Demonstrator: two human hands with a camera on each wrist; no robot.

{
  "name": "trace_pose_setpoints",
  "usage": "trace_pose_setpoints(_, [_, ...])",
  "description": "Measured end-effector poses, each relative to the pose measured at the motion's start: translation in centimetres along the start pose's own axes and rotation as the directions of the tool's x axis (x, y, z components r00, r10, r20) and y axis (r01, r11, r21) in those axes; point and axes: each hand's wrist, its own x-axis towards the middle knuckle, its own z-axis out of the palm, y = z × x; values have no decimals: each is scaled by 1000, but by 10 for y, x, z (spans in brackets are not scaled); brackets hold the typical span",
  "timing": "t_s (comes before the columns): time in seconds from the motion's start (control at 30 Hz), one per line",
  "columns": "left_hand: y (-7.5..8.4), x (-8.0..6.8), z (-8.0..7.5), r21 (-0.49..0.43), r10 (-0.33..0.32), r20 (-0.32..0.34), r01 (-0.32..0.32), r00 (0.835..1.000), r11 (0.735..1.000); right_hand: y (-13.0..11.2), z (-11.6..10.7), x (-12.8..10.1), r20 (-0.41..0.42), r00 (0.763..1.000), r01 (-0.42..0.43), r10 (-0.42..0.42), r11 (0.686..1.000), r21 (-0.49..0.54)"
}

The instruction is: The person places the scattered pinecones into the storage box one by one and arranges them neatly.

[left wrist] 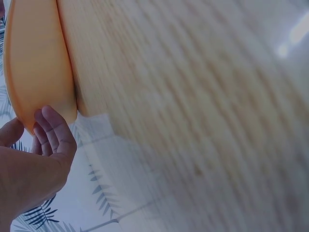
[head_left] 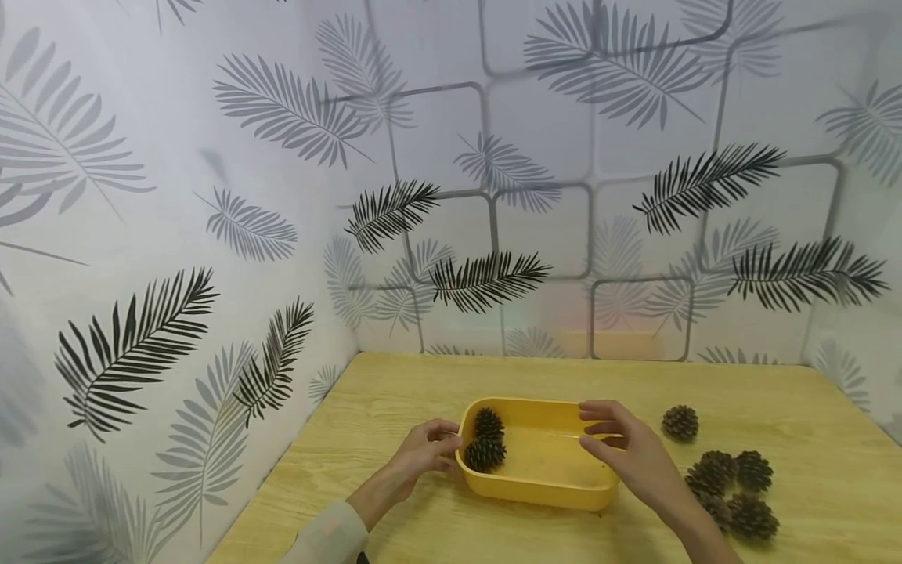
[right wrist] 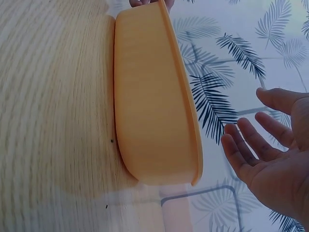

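A yellow plastic box point(head_left: 532, 491) stands on the table with two dark pine cones, one point(head_left: 488, 424) behind the other point(head_left: 485, 454), at its left end. My left hand point(head_left: 425, 454) grips that left end, its fingers point(left wrist: 49, 116) against the outer wall and the thumb near the rim. Over the right end hovers my right hand point(head_left: 632, 452), its fingers spread and apart from the box in the right wrist view. Nothing is held in it. To the right of that hand lie several loose pine cones point(head_left: 752, 515).
The light wood-grain table point(head_left: 416, 380) runs back to walls with a feather pattern point(head_left: 451, 235). One pine cone point(head_left: 680, 423) lies apart, behind the right-hand cluster. Another wall point(head_left: 176, 392) borders the table's left edge.
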Motion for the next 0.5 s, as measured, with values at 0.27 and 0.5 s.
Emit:
trace_pose_setpoints(0.27, [0, -1, 1, -2, -1, 2, 1, 1000, 1000, 2, -10, -7, 0, 998, -61, 61, 998, 3])
trace_pose_setpoints(0.5, [1, -1, 1, 2, 10, -2, -10, 1000, 1000, 3, -21, -12, -23, 997, -78, 77, 996, -41])
